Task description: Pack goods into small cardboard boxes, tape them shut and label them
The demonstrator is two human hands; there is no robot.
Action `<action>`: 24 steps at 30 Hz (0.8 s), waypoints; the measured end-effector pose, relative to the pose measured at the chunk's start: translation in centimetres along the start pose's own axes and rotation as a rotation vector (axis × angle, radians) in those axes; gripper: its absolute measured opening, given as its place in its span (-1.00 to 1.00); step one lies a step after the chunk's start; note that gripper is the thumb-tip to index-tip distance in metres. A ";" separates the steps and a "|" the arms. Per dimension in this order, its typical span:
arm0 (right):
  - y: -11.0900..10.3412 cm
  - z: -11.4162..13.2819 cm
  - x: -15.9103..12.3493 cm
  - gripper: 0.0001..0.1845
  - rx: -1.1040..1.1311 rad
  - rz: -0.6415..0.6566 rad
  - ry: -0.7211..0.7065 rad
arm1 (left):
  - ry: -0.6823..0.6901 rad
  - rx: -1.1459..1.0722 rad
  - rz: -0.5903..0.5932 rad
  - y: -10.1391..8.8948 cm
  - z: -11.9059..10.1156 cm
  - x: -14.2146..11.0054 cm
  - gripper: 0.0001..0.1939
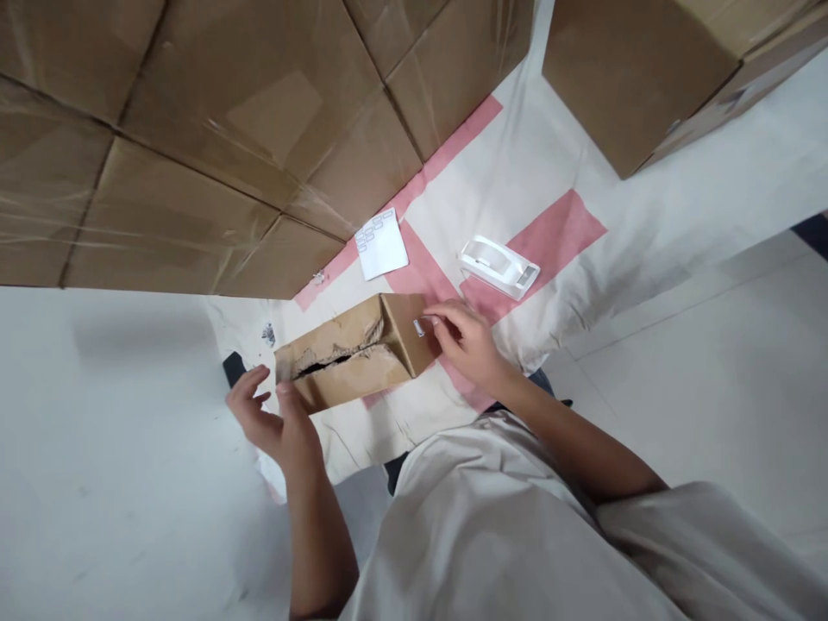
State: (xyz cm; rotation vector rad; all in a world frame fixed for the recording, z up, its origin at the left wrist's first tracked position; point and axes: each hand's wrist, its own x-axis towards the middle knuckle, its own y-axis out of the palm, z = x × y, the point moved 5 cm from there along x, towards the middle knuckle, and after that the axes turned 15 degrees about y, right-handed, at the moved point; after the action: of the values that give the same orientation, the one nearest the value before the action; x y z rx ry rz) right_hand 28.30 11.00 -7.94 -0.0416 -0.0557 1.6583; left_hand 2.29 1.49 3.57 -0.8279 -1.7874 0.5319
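A small brown cardboard box [362, 379] lies on the cloth-covered surface in front of me, its top torn along a ragged dark slit. At its right end, my right hand [469, 345] pinches a small white label [419, 327] with dark print, held against or just over the box's end face; I cannot tell which. My left hand [272, 418] is by the box's left end, thumb and fingers apart, with nothing in it. Beyond the box lies a white sheet [385, 246] with small printed rectangles. To its right rests a white plastic device [498, 267] with a grey patch.
Large taped cartons [213, 147] stand stacked along the back left. Another carton [640, 78] sits at the back right. Pink strips [543, 237] cross the white cloth [446, 207]. A black object [233, 368] and a crumpled scrap [267, 334] lie near my left hand.
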 end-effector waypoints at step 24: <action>1.4 -0.3 -0.9 -0.76 0.115 -0.052 -0.034 | -0.113 -0.145 0.170 1.9 1.7 -1.4 -0.36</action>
State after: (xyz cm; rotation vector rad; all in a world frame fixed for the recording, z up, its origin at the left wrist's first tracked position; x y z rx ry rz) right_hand 27.05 9.97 -8.32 0.0754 0.0127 1.6072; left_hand 1.53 1.78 0.73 -1.0758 -1.8858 0.5733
